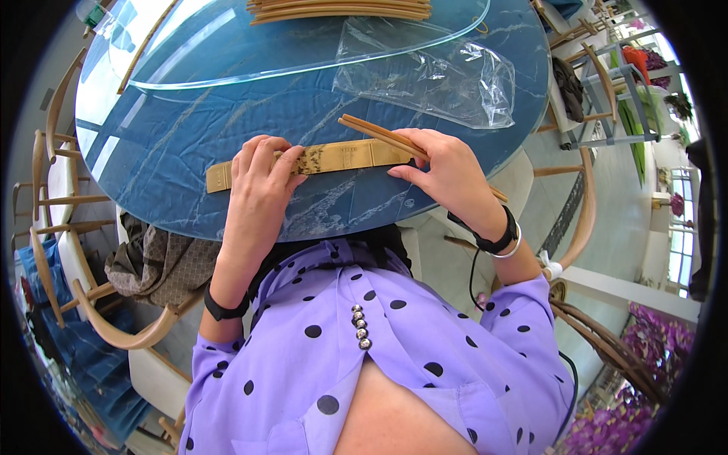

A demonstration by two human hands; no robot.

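A long flat gold paper chopstick sleeve (345, 157) with dark printed patterning lies across the near part of the blue marbled table (250, 121). My left hand (262, 171) is closed over the sleeve's left part, thumb and fingers gripping it. Between the fingers of my right hand (453, 171) is a pair of wooden chopsticks (375, 132), slanting down to the right, with their far ends above the sleeve. The right thumb lies beside the sleeve's right end; whether it touches is unclear. My right palm hides the middle of the chopsticks.
A glass turntable (318, 67) covers the far table, bearing a stack of wooden chopsticks (341, 9). A crumpled clear plastic bag (455, 91) lies beyond my right hand, partly at the glass edge. Wooden chairs stand on both sides; a brown patterned cloth (163, 262) drapes over one at left.
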